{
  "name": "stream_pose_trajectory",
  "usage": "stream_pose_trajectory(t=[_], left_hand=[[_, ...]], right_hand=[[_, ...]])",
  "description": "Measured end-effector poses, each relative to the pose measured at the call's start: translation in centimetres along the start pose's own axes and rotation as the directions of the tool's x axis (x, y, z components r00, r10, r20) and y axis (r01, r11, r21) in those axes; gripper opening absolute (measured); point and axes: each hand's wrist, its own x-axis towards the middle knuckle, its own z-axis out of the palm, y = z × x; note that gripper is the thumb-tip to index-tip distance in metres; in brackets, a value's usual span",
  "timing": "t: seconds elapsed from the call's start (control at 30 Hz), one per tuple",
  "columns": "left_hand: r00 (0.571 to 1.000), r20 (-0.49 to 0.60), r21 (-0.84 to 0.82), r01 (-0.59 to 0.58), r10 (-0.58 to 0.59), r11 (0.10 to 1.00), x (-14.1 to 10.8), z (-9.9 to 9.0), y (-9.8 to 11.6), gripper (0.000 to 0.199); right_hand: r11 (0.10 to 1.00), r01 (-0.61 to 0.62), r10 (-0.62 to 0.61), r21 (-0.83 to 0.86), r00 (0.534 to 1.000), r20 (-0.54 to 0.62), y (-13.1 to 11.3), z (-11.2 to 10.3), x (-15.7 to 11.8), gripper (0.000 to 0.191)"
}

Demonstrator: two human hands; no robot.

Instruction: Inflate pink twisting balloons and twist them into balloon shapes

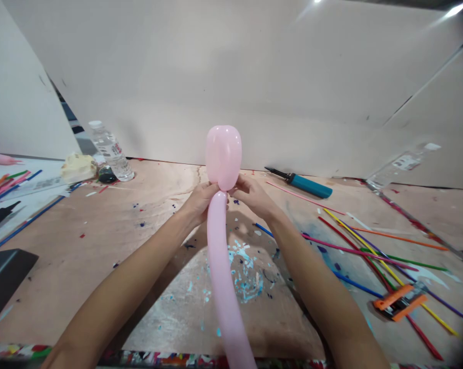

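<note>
- Pink balloon (218,225) over the counter (70,271), central, trailing toward six o'clock.
- Left hand (200,202) and right hand (252,196) pinch its waist, apparently mid-twist.
- Next move likely calls for a firm grip.

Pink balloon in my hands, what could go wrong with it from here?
The pink balloon narrows sharply between your left hand and right hand; if either slips, the rounded upper section could lose its shape. Squeezing too hard at that narrow point might burst it. The long lower section leaves the bottom of the view, so it could snag there unnoticed.
</note>
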Motion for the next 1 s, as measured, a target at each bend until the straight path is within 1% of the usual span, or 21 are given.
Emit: stream_pose_trajectory(t=[0.03,0.07,0.1,0.17,0.2,0.23,0.3,0.37,0.47,0.53,0.6,0.67,0.73,0.8,0.9,1.0], left_hand=[[0.999,-0.012,0.034,-0.052,0.052,0.998,0.1,-0.1,-0.2,0.024],[0.994,-0.020,0.077,-0.106,0.108,0.991,0.2,-0.1,-0.4,0.025],[0.987,-0.021,0.117,-0.155,0.159,0.981,0.3,-0.1,-0.6,0.025],[0.972,-0.017,0.141,-0.229,0.234,0.963,0.4,0.0,-1.1,0.024],[0.964,-0.015,0.122,-0.261,0.265,0.958,0.4,0.1,-1.3,0.023],[0.957,-0.017,0.087,-0.286,0.289,0.954,0.4,0.3,-1.4,0.022],[0.951,-0.016,-0.001,-0.307,0.307,0.952,0.3,0.7,-1.6,0.022],[0.957,0.007,-0.084,-0.290,0.291,0.953,0.2,0.9,-1.7,0.023],[0.968,0.050,-0.227,-0.230,0.248,0.946,0.1,1.1,-1.7,0.026],[0.979,0.044,-0.317,-0.173,0.197,0.932,0.0,1.2,-1.6,0.024],[0.991,0.044,-0.369,-0.102,0.127,0.924,-0.1,1.1,-1.5,0.018],[0.995,0.073,-0.376,-0.039,0.072,0.926,-0.3,1.1,-1.2,0.013],[0.993,0.107,-0.358,-0.013,0.055,0.934,-0.4,1.1,-0.9,0.012],[0.992,0.109,-0.324,-0.027,0.066,0.946,-0.5,1.3,-0.6,0.011],[0.993,0.060,-0.265,-0.085,0.104,0.961,-0.5,1.5,-0.4,0.008],[0.993,0.032,-0.194,-0.101,0.110,0.976,-0.5,1.7,-0.5,0.008]], right_hand=[[0.999,-0.035,0.035,0.019,0.999,0.035,-0.3,0.1,-0.1,0.029],[0.997,-0.069,0.069,0.023,0.997,0.022,-0.6,0.2,-0.2,0.032],[0.995,-0.096,0.097,0.018,0.995,-0.031,-0.9,0.4,-0.3,0.032],[0.992,-0.125,0.126,0.019,0.973,-0.192,-0.9,1.0,-0.3,0.026],[0.991,-0.129,0.133,0.031,0.959,-0.251,-0.8,1.3,-0.3,0.024],[0.990,-0.128,0.137,0.053,0.950,-0.280,-0.6,1.5,-0.2,0.024],[0.987,-0.120,0.147,0.109,0.946,-0.289,0.0,1.9,0.1,0.023],[0.980,-0.120,0.163,0.159,0.941,-0.297,0.4,2.0,0.3,0.023],[0.965,-0.116,0.187,0.236,0.934,-0.305,0.7,2.0,0.4,0.022],[0.954,-0.118,0.201,0.275,0.934,-0.296,0.6,2.0,0.4,0.021],[0.947,-0.132,0.217,0.292,0.935,-0.282,0.4,2.1,0.4,0.020],[0.948,-0.148,0.227,0.280,0.934,-0.275,0.0,2.2,0.3,0.020],[0.958,-0.152,0.221,0.245,0.933,-0.283,-0.3,2.3,0.3,0.019],[0.970,-0.151,0.205,0.193,0.931,-0.301,-0.6,2.4,0.2,0.018],[0.981,-0.148,0.180,0.125,0.935,-0.306,-0.7,2.3,0.2,0.020],[0.981,-0.148,0.178,0.123,0.939,-0.294,-0.6,2.2,0.2,0.020]])
